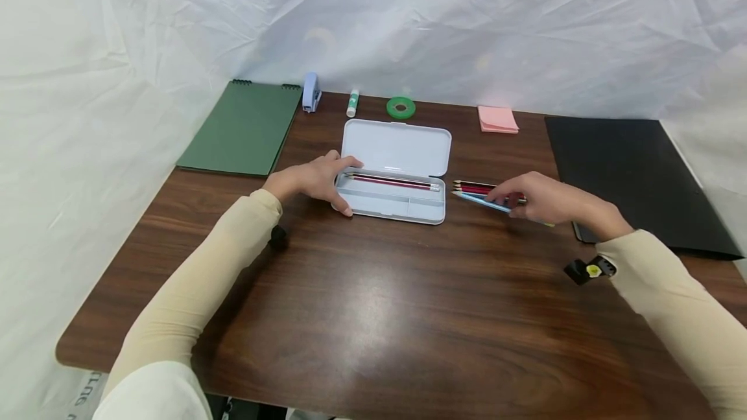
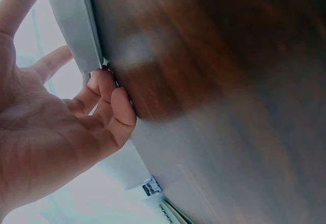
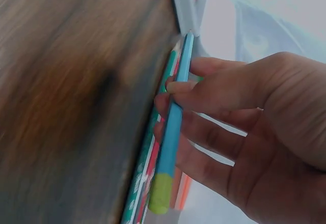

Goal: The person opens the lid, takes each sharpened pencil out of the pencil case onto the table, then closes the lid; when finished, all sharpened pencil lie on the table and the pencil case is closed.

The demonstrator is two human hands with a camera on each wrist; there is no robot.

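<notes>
An open grey pencil case (image 1: 397,174) lies on the brown wooden table (image 1: 373,303), near the middle of its far half, with its lid folded back toward the far edge; a red pencil (image 1: 393,181) lies lengthwise in the tray along its far wall; the left hand (image 1: 312,179) rests at the case's left end, fingers curled loosely round the corner of the tray, thumb on the near side, and the left wrist view shows the fingertips (image 2: 109,89) against the case's edge (image 2: 76,25); just to the right of the case lies a small bunch of pencils (image 1: 475,188), red ones among them, with their points toward the case; the right hand (image 1: 545,199) is over the bunch's right end and pinches a light blue pencil (image 3: 173,127) between thumb and fingers, its yellow-green eraser end (image 3: 160,196) toward the wrist and its tip toward the case; the blue pencil lies on top of the others, touching them.

Along the far edge, from left to right: a green spiral notepad (image 1: 245,128) at the far left corner; a pale blue stapler (image 1: 311,91); a glue stick (image 1: 353,103); a green roll of tape (image 1: 401,107); a pink pad of sticky notes (image 1: 498,119); a black folder (image 1: 633,174) covers the far right corner and runs down the right edge.
</notes>
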